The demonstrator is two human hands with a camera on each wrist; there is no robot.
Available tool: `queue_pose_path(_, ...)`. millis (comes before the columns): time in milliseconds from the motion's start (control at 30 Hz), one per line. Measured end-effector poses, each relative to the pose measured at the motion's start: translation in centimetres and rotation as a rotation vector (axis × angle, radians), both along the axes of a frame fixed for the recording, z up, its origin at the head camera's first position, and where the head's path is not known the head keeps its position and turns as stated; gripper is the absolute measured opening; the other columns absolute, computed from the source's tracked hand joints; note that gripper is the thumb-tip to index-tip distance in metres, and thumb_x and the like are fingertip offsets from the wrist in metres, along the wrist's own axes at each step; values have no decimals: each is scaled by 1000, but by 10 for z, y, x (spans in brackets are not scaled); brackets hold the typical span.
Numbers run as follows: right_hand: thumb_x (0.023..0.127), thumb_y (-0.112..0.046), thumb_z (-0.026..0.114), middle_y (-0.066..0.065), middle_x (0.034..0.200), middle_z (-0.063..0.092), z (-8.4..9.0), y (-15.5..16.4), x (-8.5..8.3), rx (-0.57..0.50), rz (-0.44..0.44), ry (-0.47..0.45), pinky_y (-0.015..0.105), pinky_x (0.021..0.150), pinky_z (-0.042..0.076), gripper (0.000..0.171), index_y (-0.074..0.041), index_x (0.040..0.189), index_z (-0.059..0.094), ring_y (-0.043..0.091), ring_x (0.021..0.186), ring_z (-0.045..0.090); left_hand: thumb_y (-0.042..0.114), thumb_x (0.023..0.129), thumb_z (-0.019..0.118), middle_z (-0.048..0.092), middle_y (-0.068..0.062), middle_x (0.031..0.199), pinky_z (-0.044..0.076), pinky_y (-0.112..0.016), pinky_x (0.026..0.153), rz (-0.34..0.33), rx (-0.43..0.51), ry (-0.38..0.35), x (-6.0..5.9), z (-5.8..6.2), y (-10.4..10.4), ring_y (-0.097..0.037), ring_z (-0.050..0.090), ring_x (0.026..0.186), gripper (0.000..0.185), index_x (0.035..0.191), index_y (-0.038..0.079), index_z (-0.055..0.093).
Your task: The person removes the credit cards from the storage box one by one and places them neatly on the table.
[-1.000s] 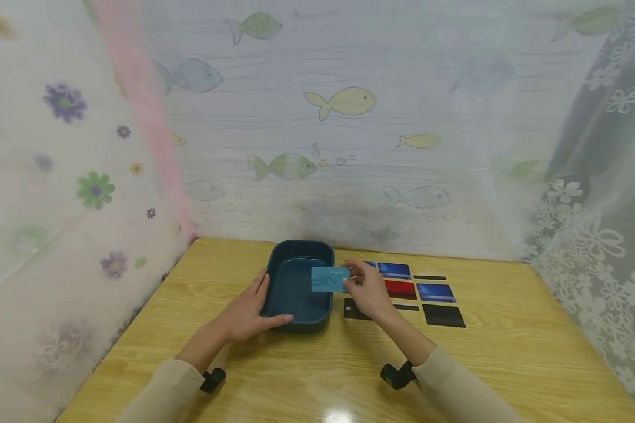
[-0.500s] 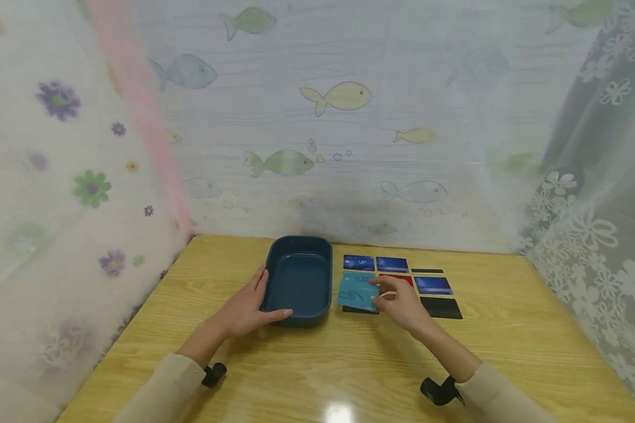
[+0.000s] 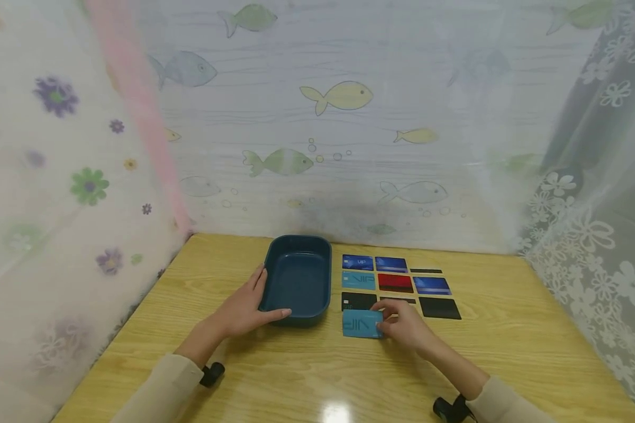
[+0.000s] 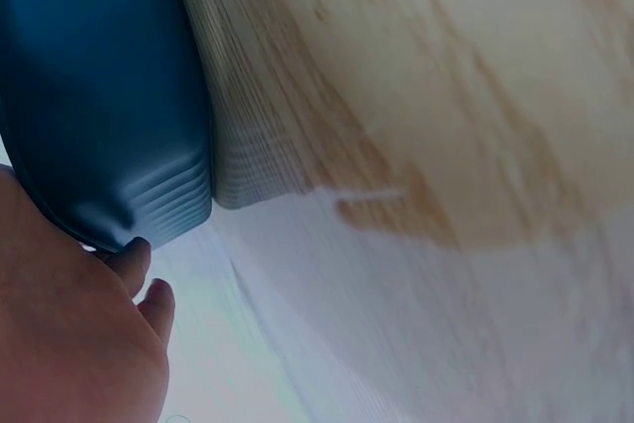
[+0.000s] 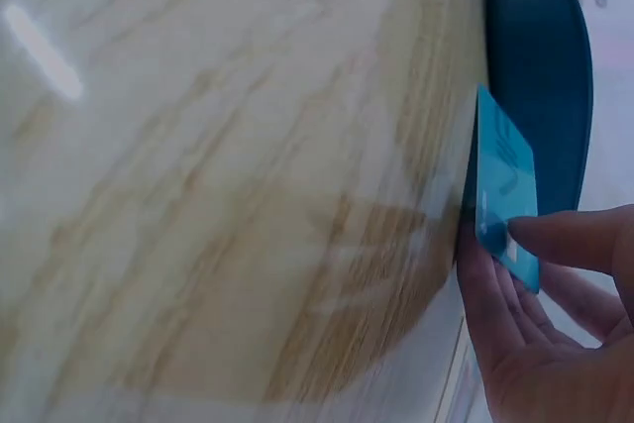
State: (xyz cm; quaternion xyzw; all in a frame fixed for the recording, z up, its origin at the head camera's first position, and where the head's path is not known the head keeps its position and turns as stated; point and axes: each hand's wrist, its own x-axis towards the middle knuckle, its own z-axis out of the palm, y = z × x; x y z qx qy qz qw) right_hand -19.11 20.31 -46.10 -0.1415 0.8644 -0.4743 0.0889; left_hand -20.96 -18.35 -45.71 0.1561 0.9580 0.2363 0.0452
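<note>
My right hand (image 3: 404, 326) pinches a light-blue VIP card (image 3: 358, 324) between thumb and fingers. The card is just in front of the black card (image 3: 353, 301) in the nearest row and overlaps its lower edge in the head view. In the right wrist view the light-blue card (image 5: 507, 180) stands tilted, with the thumb on its face. A dark blue tray (image 3: 296, 288) with rounded corners stands to the left, its inside bare. My left hand (image 3: 243, 308) rests against it, fingers along the left wall and thumb lying at the near rim.
Several cards lie in rows right of the tray: blue cards (image 3: 390, 264), another light-blue VIP card (image 3: 353, 279), a red card (image 3: 395, 283) and a plain black card (image 3: 440, 308). They lie on a wood-grain table (image 3: 275, 376), with patterned curtains (image 3: 349, 176) behind and at the sides.
The right hand has carried the light-blue card from over the tray's right rim, rightward and then nearer, uncovering the card rows. The left hand has stayed at the tray.
</note>
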Motion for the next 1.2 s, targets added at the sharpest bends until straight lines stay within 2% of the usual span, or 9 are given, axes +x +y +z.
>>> queue_pose_path(233, 84, 2, 79, 4, 89, 61, -4, -8, 4, 126, -52, 97, 27, 68, 50, 28, -3, 111, 73, 18, 80, 57, 87, 82, 53, -6, -11, 172, 29, -62, 117, 7, -1, -12, 0, 1, 1, -41, 19, 154, 127, 164, 4, 2)
queue_pose_path(400, 82, 0, 82, 3, 87, 62, -5, -12, 5, 178, -26, 153, 25, 65, 47, 30, 0, 110, 73, 16, 77, 53, 87, 82, 53, -8, -9, 172, 30, -61, 117, 8, -4, -20, -1, -2, 0, -40, 18, 155, 127, 165, 7, 0)
queue_pose_path(533, 81, -2, 83, 6, 94, 64, -6, -12, 4, 192, -6, 191, 26, 70, 48, 31, 3, 110, 74, 17, 81, 54, 87, 82, 54, -9, -8, 172, 29, -61, 117, 8, 2, -21, -2, -1, 1, -39, 18, 155, 127, 165, 9, -2)
queue_pose_path(767, 80, -1, 84, 10, 106, 65, -6, -14, 3, 192, 18, 187, 34, 80, 53, 34, 5, 112, 74, 20, 91, 57, 86, 83, 54, -9, -10, 172, 29, -61, 117, 9, -10, -22, -1, -1, 0, -40, 17, 155, 127, 164, 7, -2)
queue_pose_path(967, 78, -2, 85, 10, 110, 62, -4, -15, 4, 220, 1, 170, 41, 85, 50, 32, 0, 109, 76, 23, 95, 56, 85, 83, 55, -9, -10, 172, 29, -61, 117, 5, 6, -15, -2, -1, -1, -40, 17, 155, 126, 164, 6, -1)
queue_pose_path(1200, 79, -1, 84, 12, 112, 62, -4, -14, 5, 212, 25, 171, 48, 90, 51, 32, -1, 110, 76, 27, 100, 59, 88, 82, 53, -8, -11, 172, 29, -60, 118, 2, -7, -17, -2, -2, -1, -37, 15, 156, 128, 164, 6, -2)
